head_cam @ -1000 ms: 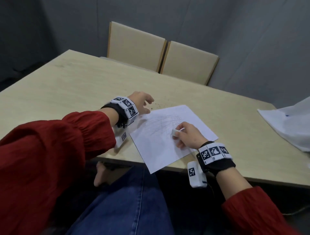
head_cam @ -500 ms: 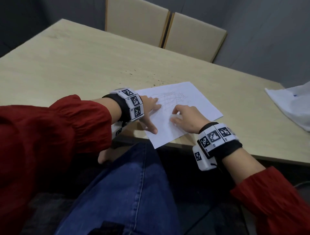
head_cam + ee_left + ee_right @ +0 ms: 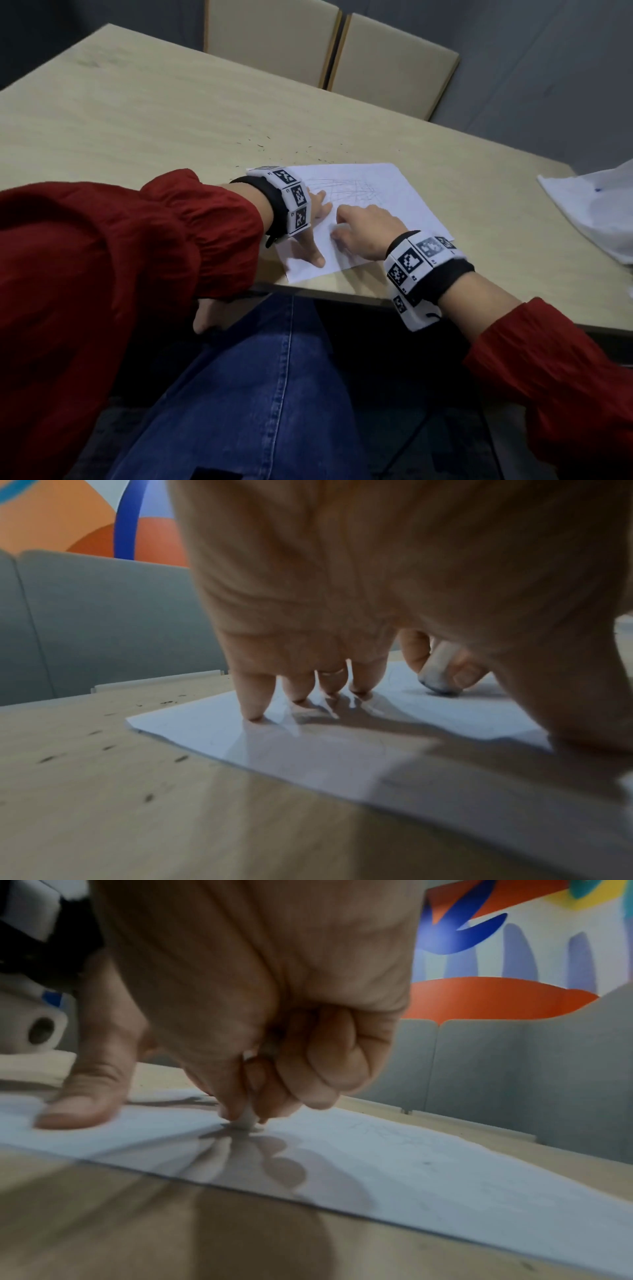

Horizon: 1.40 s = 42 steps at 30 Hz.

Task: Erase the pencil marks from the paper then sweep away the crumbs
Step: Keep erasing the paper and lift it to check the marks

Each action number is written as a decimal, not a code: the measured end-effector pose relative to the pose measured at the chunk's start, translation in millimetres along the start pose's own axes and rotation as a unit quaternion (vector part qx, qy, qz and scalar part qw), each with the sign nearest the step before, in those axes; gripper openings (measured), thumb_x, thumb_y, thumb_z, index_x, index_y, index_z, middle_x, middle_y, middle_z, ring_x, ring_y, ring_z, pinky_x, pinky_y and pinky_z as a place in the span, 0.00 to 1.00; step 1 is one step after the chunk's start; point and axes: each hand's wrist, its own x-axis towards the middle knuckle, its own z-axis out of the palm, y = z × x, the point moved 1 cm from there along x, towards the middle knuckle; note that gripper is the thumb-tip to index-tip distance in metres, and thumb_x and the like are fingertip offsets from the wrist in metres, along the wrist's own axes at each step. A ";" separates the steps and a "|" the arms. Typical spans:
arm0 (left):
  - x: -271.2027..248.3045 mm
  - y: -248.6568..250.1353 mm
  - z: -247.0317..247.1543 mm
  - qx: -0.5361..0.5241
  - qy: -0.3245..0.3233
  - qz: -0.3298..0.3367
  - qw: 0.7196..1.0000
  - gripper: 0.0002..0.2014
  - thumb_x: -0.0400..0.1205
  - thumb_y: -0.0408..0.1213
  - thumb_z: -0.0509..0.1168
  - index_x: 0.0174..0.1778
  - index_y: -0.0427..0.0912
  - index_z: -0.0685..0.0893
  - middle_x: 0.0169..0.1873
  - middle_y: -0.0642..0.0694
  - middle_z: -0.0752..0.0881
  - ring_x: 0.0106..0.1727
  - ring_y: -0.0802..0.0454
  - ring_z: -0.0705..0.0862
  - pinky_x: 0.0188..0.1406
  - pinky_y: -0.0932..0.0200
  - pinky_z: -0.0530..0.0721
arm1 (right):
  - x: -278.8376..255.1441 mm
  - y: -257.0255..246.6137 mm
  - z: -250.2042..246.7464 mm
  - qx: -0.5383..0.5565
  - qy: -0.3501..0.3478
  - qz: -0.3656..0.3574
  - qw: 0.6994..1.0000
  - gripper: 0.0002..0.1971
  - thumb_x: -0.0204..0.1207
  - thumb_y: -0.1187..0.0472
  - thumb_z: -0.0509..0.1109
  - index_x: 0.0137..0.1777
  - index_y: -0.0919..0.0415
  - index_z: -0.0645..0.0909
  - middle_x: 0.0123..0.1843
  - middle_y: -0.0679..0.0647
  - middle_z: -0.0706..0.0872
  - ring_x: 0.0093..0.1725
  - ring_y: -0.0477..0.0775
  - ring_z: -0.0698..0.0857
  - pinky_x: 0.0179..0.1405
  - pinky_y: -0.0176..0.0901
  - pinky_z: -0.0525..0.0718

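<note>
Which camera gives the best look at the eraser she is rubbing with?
The left wrist view: the eraser shows as a white block with a smudged tip on the paper, pinched by the right hand. The right wrist view shows only its tip. In the head view the hand hides it.

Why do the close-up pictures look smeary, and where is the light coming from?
Right wrist view: the right hand and eraser blur; several shadows fan across the paper, suggesting several lights above. Left wrist view: left hand close and soft. Head view: sharper.
</note>
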 end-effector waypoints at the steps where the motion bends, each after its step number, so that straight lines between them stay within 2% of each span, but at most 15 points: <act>1: -0.9 -0.2 -0.5 -0.001 0.003 -0.001 1.000 0.60 0.69 0.74 0.64 0.86 0.48 0.37 0.85 0.44 0.35 0.86 0.40 0.45 0.82 0.40 0.48 | 1.0 3.2 -3.4 -0.019 0.011 0.008 1.000 0.08 0.81 0.50 0.59 0.52 0.52 0.75 0.47 0.53 0.79 0.48 0.58 0.76 0.43 0.48 0.70; 4: -3.3 -1.2 0.1 -0.016 0.012 0.004 1.000 0.61 0.68 0.74 0.66 0.86 0.48 0.38 0.85 0.44 0.37 0.86 0.39 0.44 0.83 0.38 0.49 | 0.8 4.2 -9.9 -0.051 0.042 0.015 0.998 0.07 0.80 0.51 0.59 0.50 0.51 0.74 0.49 0.55 0.81 0.47 0.59 0.75 0.44 0.48 0.70; 7: -1.1 -1.7 4.7 -0.032 0.024 0.005 0.999 0.62 0.67 0.73 0.68 0.86 0.49 0.39 0.85 0.44 0.37 0.86 0.39 0.42 0.82 0.38 0.47 | -7.0 -9.7 -1.5 -0.041 0.017 -0.041 0.998 0.05 0.81 0.52 0.58 0.45 0.43 0.65 0.38 0.49 0.75 0.46 0.58 0.76 0.42 0.47 0.69; 9: 0.2 -2.6 6.0 -0.035 0.025 0.003 0.999 0.63 0.66 0.74 0.67 0.86 0.50 0.39 0.85 0.45 0.37 0.86 0.41 0.41 0.83 0.37 0.46 | -5.8 -0.9 -0.8 -0.034 0.018 -0.030 0.999 0.04 0.81 0.50 0.59 0.48 0.48 0.71 0.41 0.50 0.77 0.48 0.59 0.77 0.42 0.46 0.68; 12: 0.9 -5.6 4.9 -0.031 0.012 0.002 0.999 0.63 0.66 0.76 0.66 0.85 0.50 0.37 0.85 0.46 0.35 0.85 0.41 0.39 0.83 0.37 0.46 | 2.9 17.5 -5.7 -0.059 0.042 0.028 0.997 0.12 0.80 0.50 0.58 0.53 0.54 0.80 0.49 0.55 0.83 0.48 0.59 0.77 0.42 0.47 0.70; 17: 3.6 -6.1 4.9 -0.019 0.008 0.008 1.000 0.64 0.65 0.77 0.64 0.85 0.49 0.35 0.84 0.44 0.34 0.85 0.40 0.40 0.82 0.37 0.46 | -9.6 1.5 8.0 -0.065 0.035 -0.047 0.996 0.14 0.80 0.51 0.59 0.43 0.57 0.81 0.38 0.54 0.81 0.43 0.60 0.79 0.34 0.45 0.68; 21: -3.2 -1.7 -0.9 -0.016 -0.009 0.013 1.000 0.62 0.68 0.74 0.65 0.85 0.49 0.35 0.84 0.42 0.34 0.85 0.37 0.40 0.82 0.35 0.48 | -2.0 30.7 -8.4 -0.136 0.049 0.029 0.989 0.14 0.80 0.52 0.58 0.47 0.59 0.81 0.45 0.58 0.81 0.52 0.64 0.81 0.43 0.47 0.72; 25: -7.3 1.8 -4.4 -0.008 -0.012 0.011 1.000 0.56 0.71 0.72 0.65 0.85 0.57 0.37 0.84 0.42 0.34 0.85 0.33 0.42 0.79 0.30 0.45 | -11.9 0.4 5.7 -0.111 0.033 -0.032 0.993 0.13 0.81 0.50 0.59 0.43 0.57 0.79 0.40 0.55 0.77 0.44 0.60 0.76 0.39 0.46 0.68; 27: -8.0 3.4 -5.0 -0.004 -0.010 0.007 1.000 0.57 0.70 0.73 0.65 0.85 0.58 0.37 0.84 0.41 0.34 0.85 0.33 0.43 0.79 0.29 0.47 | -9.2 7.0 3.5 -0.101 0.039 -0.015 0.994 0.14 0.80 0.49 0.59 0.45 0.57 0.81 0.44 0.56 0.82 0.47 0.62 0.79 0.40 0.46 0.68; 30: -8.0 4.7 -6.5 -0.001 -0.019 -0.004 1.000 0.58 0.68 0.75 0.64 0.84 0.58 0.35 0.84 0.40 0.34 0.85 0.32 0.43 0.78 0.28 0.50 | -0.3 32.7 -10.9 -0.163 0.039 0.040 0.985 0.13 0.79 0.52 0.59 0.49 0.59 0.81 0.50 0.58 0.84 0.50 0.64 0.81 0.42 0.46 0.71; 33: -5.6 4.0 -5.4 0.003 -0.010 -0.004 1.000 0.58 0.69 0.75 0.64 0.85 0.58 0.35 0.84 0.40 0.34 0.85 0.33 0.44 0.79 0.30 0.50 | -2.7 18.3 -12.8 -0.148 0.041 0.023 0.988 0.13 0.80 0.52 0.58 0.47 0.59 0.80 0.47 0.57 0.83 0.45 0.61 0.77 0.41 0.46 0.70; 36: -8.0 5.2 -2.7 -0.045 0.004 0.006 0.999 0.42 0.84 0.62 0.56 0.86 0.52 0.38 0.84 0.40 0.36 0.85 0.38 0.41 0.80 0.46 0.47 | -10.8 -15.2 3.2 -0.101 0.016 -0.038 0.994 0.14 0.81 0.48 0.59 0.43 0.56 0.78 0.40 0.53 0.80 0.41 0.57 0.76 0.36 0.45 0.67; 37: -7.5 5.7 -3.1 -0.048 0.009 0.007 0.999 0.42 0.84 0.61 0.56 0.86 0.52 0.39 0.84 0.40 0.36 0.85 0.38 0.42 0.80 0.45 0.47 | -10.0 -15.4 7.5 -0.103 0.015 -0.041 0.994 0.15 0.81 0.47 0.58 0.43 0.56 0.78 0.41 0.53 0.80 0.41 0.57 0.77 0.36 0.44 0.67; 40: -5.3 3.2 -3.3 -0.014 -0.006 0.007 1.000 0.58 0.70 0.73 0.65 0.85 0.56 0.36 0.84 0.40 0.34 0.85 0.33 0.43 0.79 0.31 0.49 | 0.4 12.1 -0.9 -0.139 0.025 0.015 0.990 0.19 0.82 0.46 0.54 0.49 0.57 0.81 0.48 0.55 0.84 0.45 0.58 0.77 0.41 0.46 0.68; 42: -0.8 -1.1 0.6 -0.027 -0.014 0.000 1.000 0.61 0.67 0.75 0.65 0.85 0.55 0.35 0.84 0.41 0.32 0.85 0.34 0.41 0.79 0.31 0.48 | 5.4 27.1 -7.8 -0.159 0.030 0.050 0.986 0.19 0.82 0.47 0.54 0.51 0.58 0.82 0.51 0.57 0.84 0.45 0.59 0.76 0.43 0.46 0.69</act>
